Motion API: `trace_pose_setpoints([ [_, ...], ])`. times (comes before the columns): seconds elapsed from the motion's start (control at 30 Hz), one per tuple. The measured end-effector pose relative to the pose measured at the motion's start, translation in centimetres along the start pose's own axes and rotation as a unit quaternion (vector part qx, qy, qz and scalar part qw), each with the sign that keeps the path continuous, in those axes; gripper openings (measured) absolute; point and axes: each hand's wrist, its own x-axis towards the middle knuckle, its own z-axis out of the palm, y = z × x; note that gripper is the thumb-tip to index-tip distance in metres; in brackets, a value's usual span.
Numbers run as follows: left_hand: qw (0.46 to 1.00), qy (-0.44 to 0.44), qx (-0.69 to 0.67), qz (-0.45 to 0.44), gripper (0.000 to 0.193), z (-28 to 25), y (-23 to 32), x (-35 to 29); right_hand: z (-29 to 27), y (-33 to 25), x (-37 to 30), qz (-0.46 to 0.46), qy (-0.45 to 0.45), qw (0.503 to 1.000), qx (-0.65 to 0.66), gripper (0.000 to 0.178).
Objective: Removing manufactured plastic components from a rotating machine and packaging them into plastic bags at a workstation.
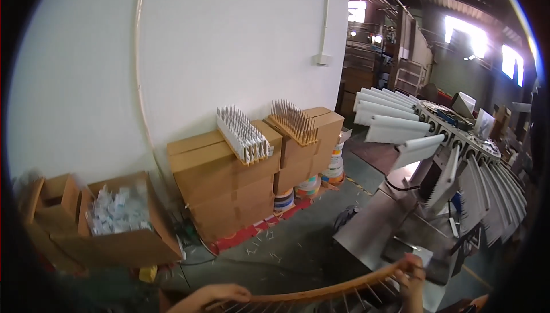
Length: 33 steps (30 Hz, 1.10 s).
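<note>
A wooden board set with thin metal pins (pixel 321 294) stretches across the lower edge of the view, its pins pointing down and toward me. My left hand (pixel 220 294) is closed on the board's left end. At the other end, my right hand (pixel 411 276) grips it with the fingers bent around the edge. The lower part of the board runs out of the picture. Beyond my right hand stands a machine with a ring of white, paddle-like blades (pixel 401 129) fanned around a round hub (pixel 458 124).
Stacked cartons (pixel 223 187) stand against the white wall. On top lie a pin board with white pieces (pixel 243 135) and a bare pin board (pixel 293 122). An open carton of clear bags (pixel 117 212) is at left. Round tubs (pixel 309 187) sit behind the stacks; a cable (pixel 200 262) crosses the floor.
</note>
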Motion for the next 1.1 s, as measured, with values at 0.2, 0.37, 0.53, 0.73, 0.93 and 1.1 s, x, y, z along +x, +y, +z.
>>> trace_pose_setpoints([
  [0.2, 0.109, -0.088, -0.743, -0.654, 0.032, -7.6, -6.3, -4.7, 19.3, -9.8, 9.4, 0.064, -0.044, 0.972, 0.223, 0.056],
  [0.37, -0.008, 0.204, -0.632, -0.748, 0.023, -0.3, -14.0, -3.7, 32.5, -18.5, 10.2, -0.316, -0.361, 0.862, 0.161, 0.075],
  [0.53, -0.084, 0.518, -0.657, -0.541, 0.019, 14.1, -17.0, -1.4, 40.2, -18.9, 13.8, -0.093, -0.145, 0.870, 0.462, 0.054],
  [0.73, 0.433, 0.113, -0.495, -0.744, 0.037, 15.8, -24.9, -1.3, 40.0, -18.2, 26.8, -0.137, -0.015, 0.774, 0.618, 0.028],
  [0.93, 0.212, 0.236, -0.518, -0.794, 0.043, 19.7, -17.9, -6.8, 39.1, -11.6, 38.3, 0.109, -0.075, 0.721, 0.680, 0.032],
  [1.1, -0.030, 0.119, -0.530, -0.839, 0.039, 21.1, -6.5, -11.2, 38.9, -6.5, 42.5, 0.200, 0.049, 0.751, 0.628, 0.039],
])
